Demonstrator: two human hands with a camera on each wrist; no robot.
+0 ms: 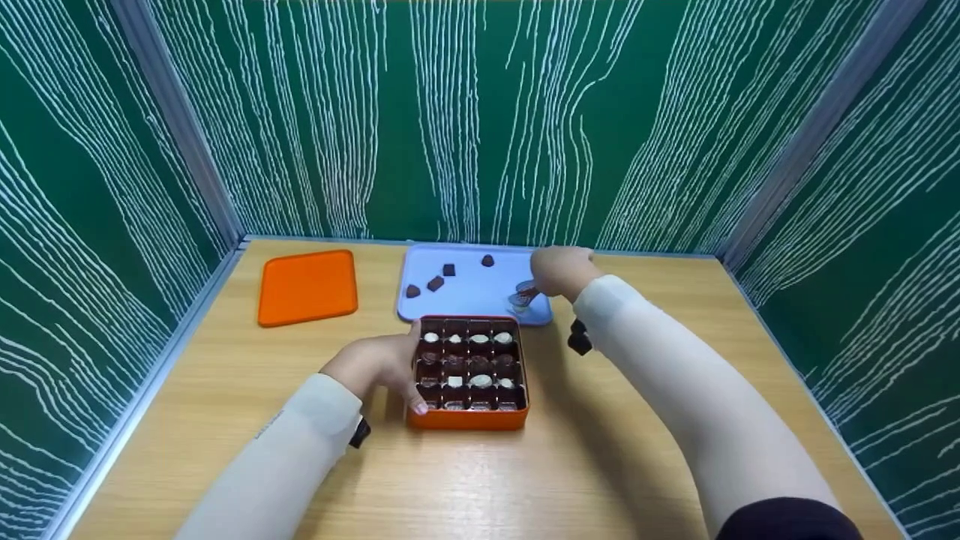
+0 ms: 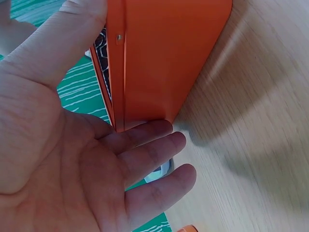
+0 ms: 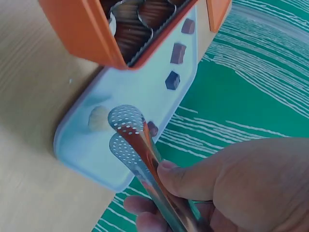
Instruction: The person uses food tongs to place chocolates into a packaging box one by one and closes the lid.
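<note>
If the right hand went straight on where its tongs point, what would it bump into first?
Probably the pale chocolate on the light blue tray, close to the tips of the tongs in the right hand. Their height is hard to judge, so they might touch the tray first.

Desk (image 1: pixel 450 487): light brown surface, wood grain visible. Three items rest directly upon it. Item one, an orange square-cornered panel (image 1: pixel 307 289) with raised rim, lies flat at the far left, slightly skewed. Item two, a pale blue tray (image 1: pixel 480 289), lies flat at the far middle. Item three, an open orange box (image 1: pixel 469 420), stands upright nearer the front; contact with the tray cannot be determined.
</note>
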